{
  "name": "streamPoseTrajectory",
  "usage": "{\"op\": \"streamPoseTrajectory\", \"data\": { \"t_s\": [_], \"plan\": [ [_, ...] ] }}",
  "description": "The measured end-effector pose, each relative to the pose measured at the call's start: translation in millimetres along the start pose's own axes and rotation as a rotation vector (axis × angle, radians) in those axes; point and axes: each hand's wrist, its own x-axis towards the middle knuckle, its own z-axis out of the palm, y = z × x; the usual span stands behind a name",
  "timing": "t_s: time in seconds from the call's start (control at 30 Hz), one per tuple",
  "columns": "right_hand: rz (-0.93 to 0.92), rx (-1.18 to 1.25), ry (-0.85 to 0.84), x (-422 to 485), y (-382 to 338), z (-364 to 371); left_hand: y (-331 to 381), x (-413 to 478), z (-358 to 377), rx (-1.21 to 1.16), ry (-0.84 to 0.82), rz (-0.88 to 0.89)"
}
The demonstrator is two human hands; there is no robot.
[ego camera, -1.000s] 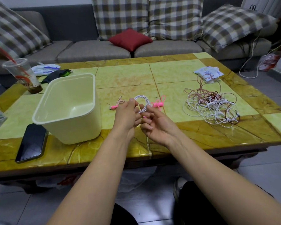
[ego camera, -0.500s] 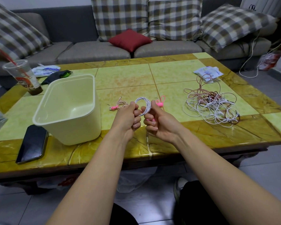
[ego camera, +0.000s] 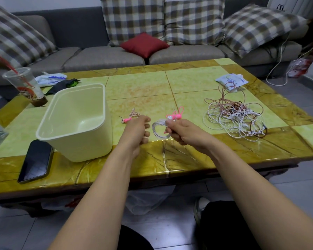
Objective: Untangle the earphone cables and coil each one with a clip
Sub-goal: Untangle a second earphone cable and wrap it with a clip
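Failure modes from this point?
1. The white coil is held by the right hand alone, and I can't see a clip closed round it; loosen the grip and it may spring open.
2. The tangled pile lies near the table's front edge; tugging one cable out could tighten knots or drag loops off.

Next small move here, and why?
Probably set the coiled white earphone cable down beside the clipped pink coiled cable. The right hand alone grips it, a pink clip shows at its fingers, the left hand holds nothing, and the tangled pile of white and brown cables awaits. Whether the clip is fastened is unclear.
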Motion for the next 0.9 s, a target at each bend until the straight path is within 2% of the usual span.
{"op": "streamPoseTrajectory", "data": {
  "t_s": [0.07,0.13,0.2,0.27,0.43,0.8,0.9],
  "plan": [
    [-0.003,-0.245,-0.050,-1.9,1.3,-4.2,-1.7,-0.6,-5.7,0.277,0.002,0.324],
    [0.001,-0.433,-0.092,-2.5,4.2,-5.9,-3.5,-3.3,-8.6,0.611,-0.183,0.669],
    [-0.004,-0.511,-0.123,-2.9,6.3,-6.4,-9.3,-1.6,-4.3,0.886,-0.365,0.826],
    [-0.011,-0.504,-0.128,-3.8,5.8,-8.1,-18.1,3.8,2.0,1.019,-0.442,0.819],
    [-0.031,-0.486,-0.125,-3.5,8.4,-15.6,-21.0,6.1,7.7,1.099,-0.334,0.861],
    [-0.063,-0.395,-0.113,-1.6,9.9,-15.1,-21.8,1.0,6.9,0.975,-0.335,0.600],
    [-0.063,-0.304,-0.147,-4.4,4.7,-15.0,-21.8,-2.0,7.5,0.805,-0.403,0.492]
  ]
}}
